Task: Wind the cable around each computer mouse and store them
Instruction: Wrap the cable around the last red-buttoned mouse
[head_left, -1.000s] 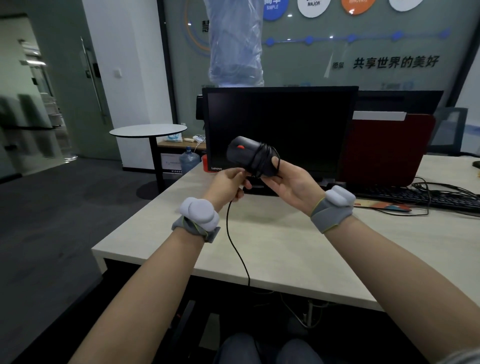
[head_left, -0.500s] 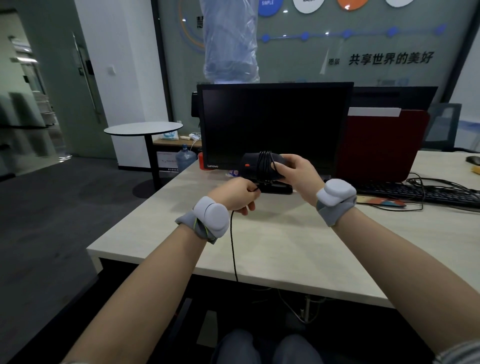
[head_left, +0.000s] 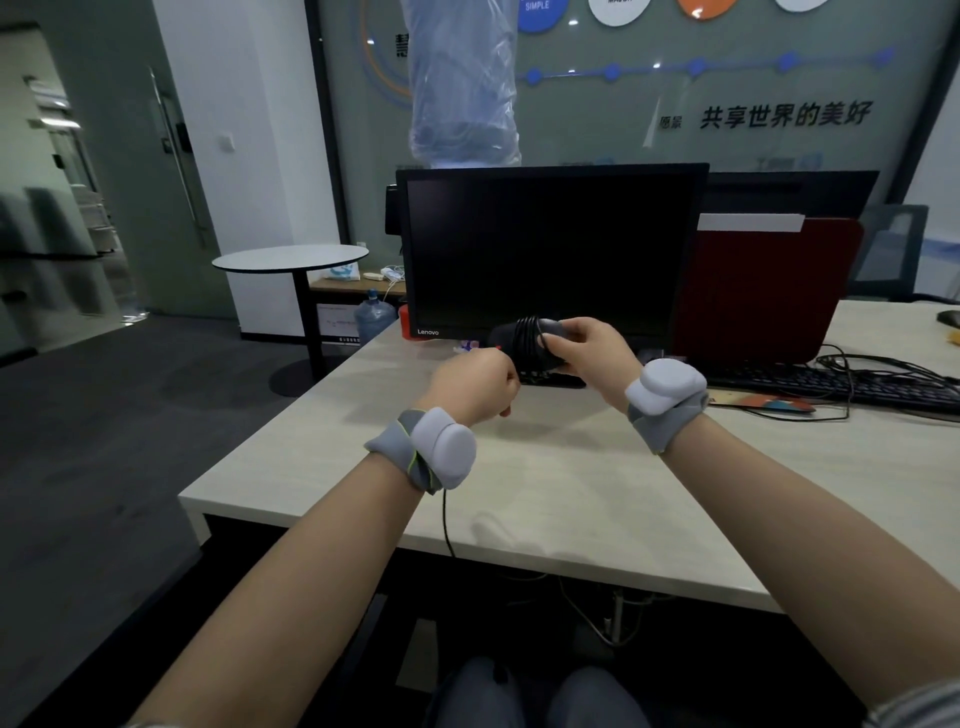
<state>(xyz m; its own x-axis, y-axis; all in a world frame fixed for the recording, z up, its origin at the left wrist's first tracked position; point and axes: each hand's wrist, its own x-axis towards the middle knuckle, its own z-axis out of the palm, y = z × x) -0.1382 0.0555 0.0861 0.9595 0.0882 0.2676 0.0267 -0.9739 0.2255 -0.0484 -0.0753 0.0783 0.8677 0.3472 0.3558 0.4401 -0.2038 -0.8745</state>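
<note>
A black computer mouse (head_left: 524, 345) with a red wheel is held above the desk, in front of the monitor. Several turns of its black cable (head_left: 445, 525) wrap its middle. My right hand (head_left: 597, 351) grips the mouse from the right, thumb over the windings. My left hand (head_left: 475, 387) is curled into a fist just left of and below the mouse and holds the loose cable, which runs down under my left wrist and drops over the desk's front edge.
A black Lenovo monitor (head_left: 550, 254) stands close behind the hands. A red divider (head_left: 763, 291), a black keyboard (head_left: 841, 387) and loose cables lie to the right on the light desk (head_left: 571, 493). A round side table (head_left: 291, 258) stands off to the left.
Both hands have dropped lower and forward towards the monitor base. The mouse has turned with the right hand, and the left hand has pulled the cable round below it, adding to the winding.
</note>
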